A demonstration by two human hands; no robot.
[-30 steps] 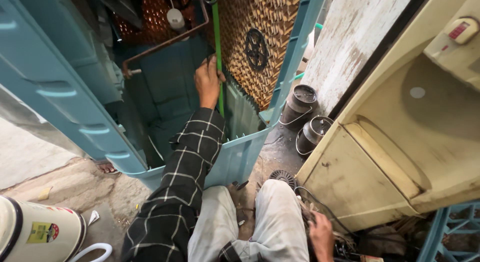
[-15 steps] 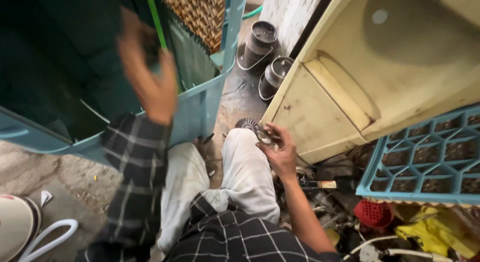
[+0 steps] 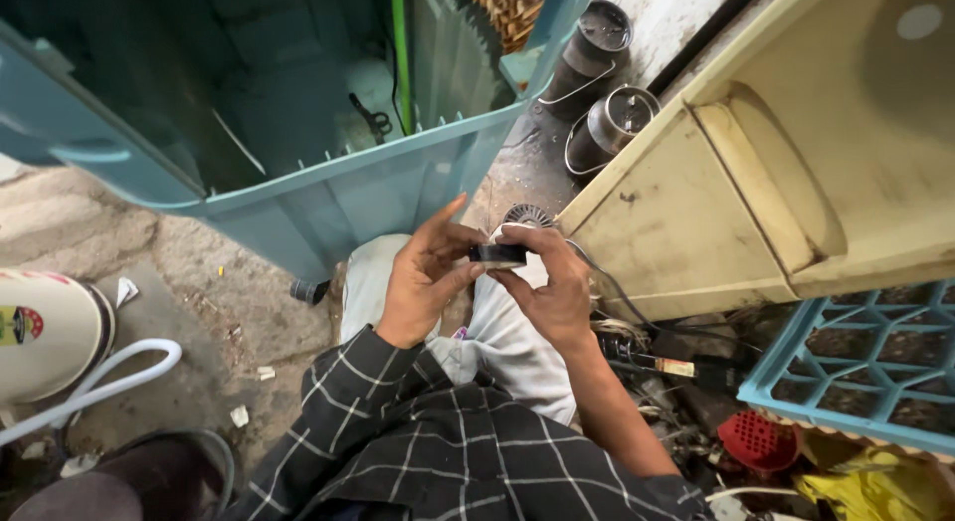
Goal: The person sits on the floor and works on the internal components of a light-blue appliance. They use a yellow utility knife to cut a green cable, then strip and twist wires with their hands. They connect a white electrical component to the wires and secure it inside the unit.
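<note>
Head view, looking down on a seated person's lap and hands. At ten to twelve o'clock stands a big teal plastic casing (image 3: 328, 198), open on the near side, with a green strip (image 3: 401, 53) running up inside and a pair of scissors (image 3: 370, 118) lying on its floor. At two o'clock a large cream housing (image 3: 716, 212), scuffed and dirty, fills the upper right. At four o'clock a blue plastic grid (image 3: 846, 367) lies just below the housing. At eight o'clock sits a white drum (image 3: 45, 332) with a white hose (image 3: 109, 382) curling beside it. Two dark metal cylinders (image 3: 602, 78) stand at one o'clock, between casing and housing. At five o'clock a small red ribbed cap (image 3: 756, 441) rests among wires and clutter.

Near the centre, both hands come together over pale trousers (image 3: 497, 332). The left hand (image 3: 423, 282), in a black checked sleeve, and the right hand (image 3: 552, 282) pinch a small black disc (image 3: 497, 252) from either side, fingertips closed on its edge. The disc is held above the knees, just below a round grey vented part (image 3: 527, 215) at twelve o'clock.
</note>
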